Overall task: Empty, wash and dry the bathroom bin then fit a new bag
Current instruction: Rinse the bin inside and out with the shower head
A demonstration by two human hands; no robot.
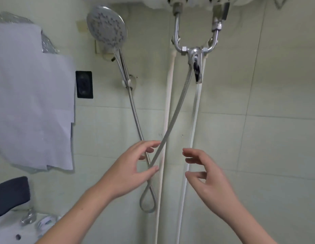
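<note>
At the centre of the frame, the fingers (pixel 154 144) of the left hand (pixel 128 171) are seen loosely spread, the thumb held apart below them. The shower hose (pixel 177 104) passes through the gap between thumb and fingers; whether it is actually touched cannot be told, and it is not gripped. Just right of centre, the fingers (pixel 190 152) of the right hand (pixel 209 176) are likewise parted and slightly bent, the thumb set apart underneath, with nothing held and nothing touched. The two hands are raised near one another, palms turned inward, with both bare forearms entering from the bottom edge.

Below the left hand, the hose is seen hanging in a narrow loop. One run climbs left to the handheld shower head (pixel 107 27), which is seated in a wall bracket at the upper centre-left. The other run climbs right to the chrome mixer tap (pixel 195 59) at the upper centre, fed by two curved pipes from a white water heater (pixel 170 2) at the top edge. Two white pipes (pixel 168 103) are run down the tiled wall (pixel 276 103) behind the hands.

At the left, a pale lilac towel (pixel 30 95) is hung, with a black wall plate (pixel 84 84) just beside it. In the lower left corner, a dark object and part of a white fixture are partly shown. The bathroom bin is not in view.
</note>
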